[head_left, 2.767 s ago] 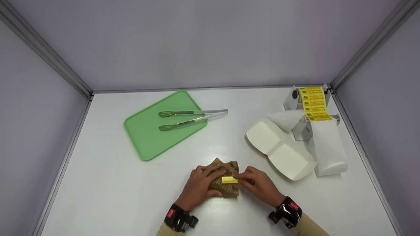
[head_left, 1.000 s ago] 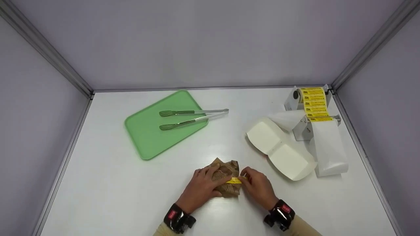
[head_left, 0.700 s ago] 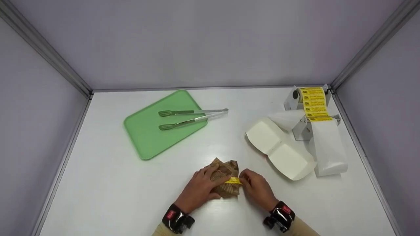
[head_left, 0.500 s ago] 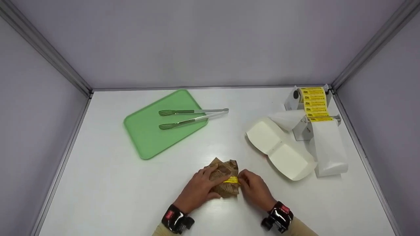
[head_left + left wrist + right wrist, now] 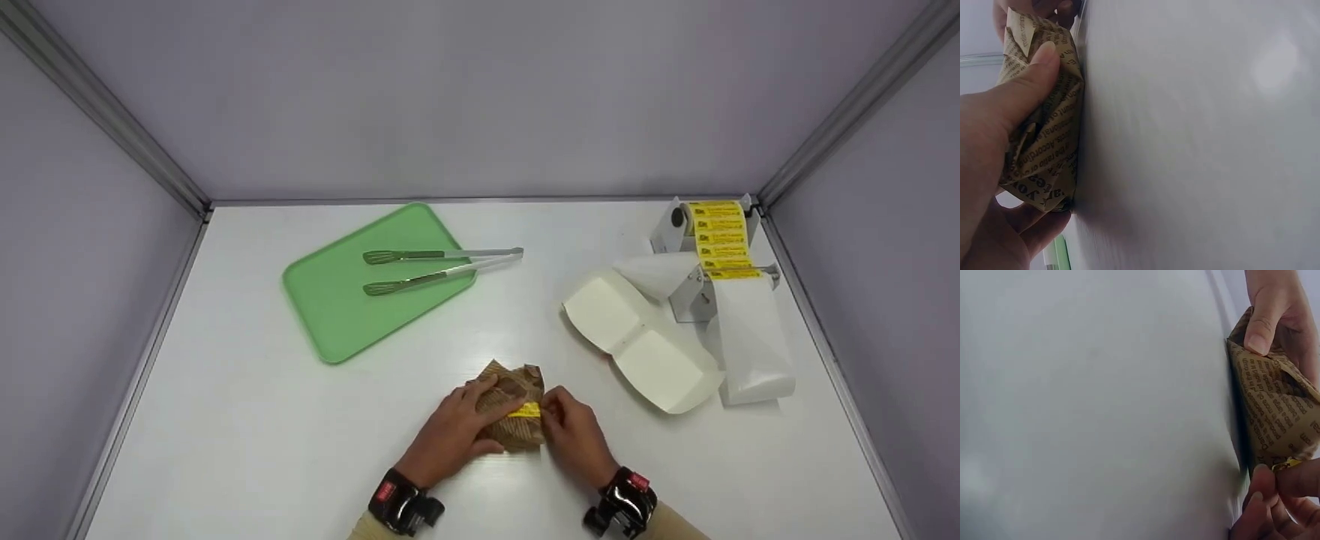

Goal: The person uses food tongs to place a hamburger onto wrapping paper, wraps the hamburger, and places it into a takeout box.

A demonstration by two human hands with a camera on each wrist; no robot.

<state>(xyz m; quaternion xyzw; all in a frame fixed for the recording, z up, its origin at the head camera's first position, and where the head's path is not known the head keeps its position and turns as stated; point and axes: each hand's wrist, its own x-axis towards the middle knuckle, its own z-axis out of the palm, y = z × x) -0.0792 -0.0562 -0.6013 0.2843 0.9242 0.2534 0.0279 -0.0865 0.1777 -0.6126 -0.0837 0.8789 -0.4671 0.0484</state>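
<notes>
A parcel wrapped in brown printed paper [image 5: 517, 431] sits on the white table near the front. My left hand [image 5: 448, 435] grips it from the left, thumb [image 5: 1044, 64] on the near side and fingers round the far side. A yellow sticker label [image 5: 527, 409] runs across the top of the wrap to its right edge; the left index fingertip rests on its left end. At that right edge my right hand [image 5: 579, 435] pinches the label's end with curled fingers. In the right wrist view a bit of the yellow label [image 5: 1286, 464] shows between thumb and finger. What the paper encloses is hidden.
An open white clamshell box [image 5: 667, 367] lies right of the parcel. Behind it stands a label dispenser [image 5: 694, 296] with a roll of yellow stickers [image 5: 720, 232] and trailing backing paper [image 5: 754, 345]. Tongs [image 5: 427, 279] lie across a green tray [image 5: 337, 322] at back left.
The right hand has drawn in toward the parcel's right edge, bringing the label's end down there. The left index finger has moved onto the label. Tray, tongs and box have stayed put.
</notes>
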